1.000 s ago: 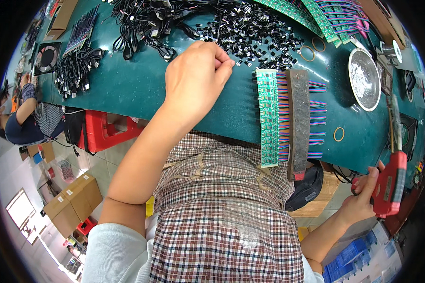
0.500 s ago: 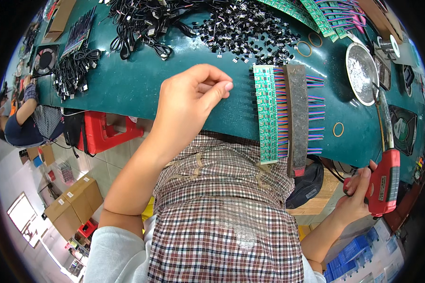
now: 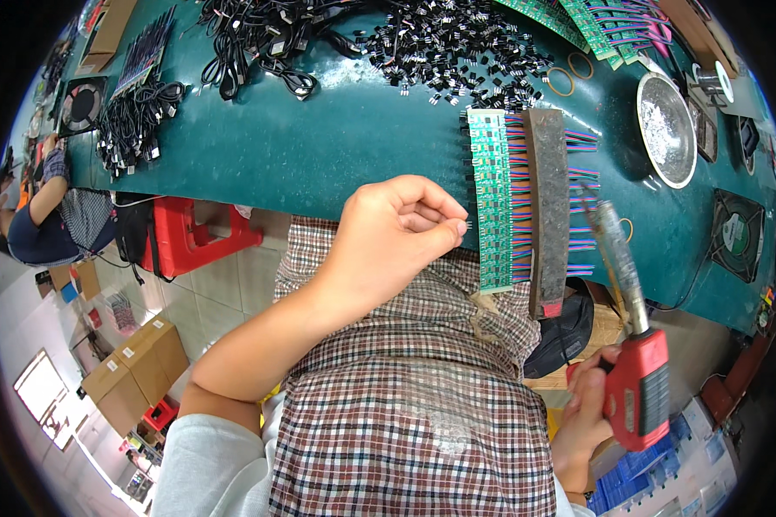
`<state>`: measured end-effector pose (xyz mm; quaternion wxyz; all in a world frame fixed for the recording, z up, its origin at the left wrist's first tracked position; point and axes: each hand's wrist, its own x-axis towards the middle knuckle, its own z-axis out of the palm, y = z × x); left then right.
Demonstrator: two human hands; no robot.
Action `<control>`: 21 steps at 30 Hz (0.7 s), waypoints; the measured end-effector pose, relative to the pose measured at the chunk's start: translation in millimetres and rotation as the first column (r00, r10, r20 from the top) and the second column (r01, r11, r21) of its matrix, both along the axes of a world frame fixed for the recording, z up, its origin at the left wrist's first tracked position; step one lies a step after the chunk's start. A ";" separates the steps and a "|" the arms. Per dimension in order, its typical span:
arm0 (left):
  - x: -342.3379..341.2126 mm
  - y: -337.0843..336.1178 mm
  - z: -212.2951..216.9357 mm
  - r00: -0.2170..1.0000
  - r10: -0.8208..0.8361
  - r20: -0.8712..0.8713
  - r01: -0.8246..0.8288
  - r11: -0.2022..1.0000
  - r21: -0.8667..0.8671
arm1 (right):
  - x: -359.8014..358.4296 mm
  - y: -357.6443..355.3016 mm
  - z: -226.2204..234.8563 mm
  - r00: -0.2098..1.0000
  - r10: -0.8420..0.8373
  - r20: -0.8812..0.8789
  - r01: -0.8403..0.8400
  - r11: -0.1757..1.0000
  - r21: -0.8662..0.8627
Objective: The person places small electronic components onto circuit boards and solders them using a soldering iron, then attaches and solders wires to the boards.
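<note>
My left hand [image 3: 397, 228] is closed in a pinch beside the left edge of a green circuit board panel [image 3: 492, 202]. Whatever sits between its fingertips is too small to make out. My right hand [image 3: 585, 409] grips the red handle of a soldering gun [image 3: 640, 379]. The gun's metal barrel points up and left, its tip over the coloured wires [image 3: 584, 177] right of the panel. A dark, worn bar [image 3: 547, 207] lies across those wires. Small black connectors line part of the panel's left edge.
A metal bowl [image 3: 666, 129] with silvery bits stands at right, near a solder spool [image 3: 714, 84] and a square fan [image 3: 737, 234]. Loose black connectors [image 3: 457, 52] and coiled cables [image 3: 263, 43] are heaped at the back. Another person's arm [image 3: 50, 194] shows far left.
My left hand has moved right and nearer to me, to the panel's edge. The soldering gun has swung left from beside the bowl to the wires, with my right hand lower.
</note>
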<state>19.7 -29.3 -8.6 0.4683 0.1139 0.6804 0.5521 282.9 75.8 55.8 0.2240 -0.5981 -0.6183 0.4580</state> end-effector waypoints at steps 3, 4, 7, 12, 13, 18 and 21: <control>3.5 4.4 -2.5 0.999 0.007 0.040 -0.006 1.000 -0.028 | 29.2 12.4 -6.6 0.728 0.654 0.204 -0.681 0.723 0.111; 4.3 5.2 -2.9 0.999 0.006 0.033 -0.005 1.000 -0.029 | 32.2 3.4 -4.8 0.848 0.497 0.185 -0.497 0.866 -0.050; 5.7 8.8 -5.7 1.000 0.010 -0.003 -0.010 0.999 -0.045 | 32.4 1.1 -15.5 0.828 0.538 0.159 -0.542 0.840 -0.021; 8.8 10.1 -10.0 0.996 0.011 -0.087 -0.016 0.998 -0.054 | 20.6 4.4 -29.0 0.764 0.641 0.079 -0.645 0.751 0.143; 9.7 10.4 -11.8 0.995 0.023 -0.095 -0.027 0.999 -0.041 | 19.1 4.5 -29.3 0.763 0.642 0.079 -0.646 0.750 0.143; 10.9 12.0 -12.1 0.994 0.048 -0.103 -0.051 0.998 -0.028 | 16.1 5.5 -35.0 0.764 0.644 0.042 -0.643 0.754 0.137; 11.7 13.4 -13.3 0.991 0.058 -0.121 -0.058 0.998 -0.002 | 13.2 5.3 -38.2 0.778 0.628 0.024 -0.623 0.767 0.155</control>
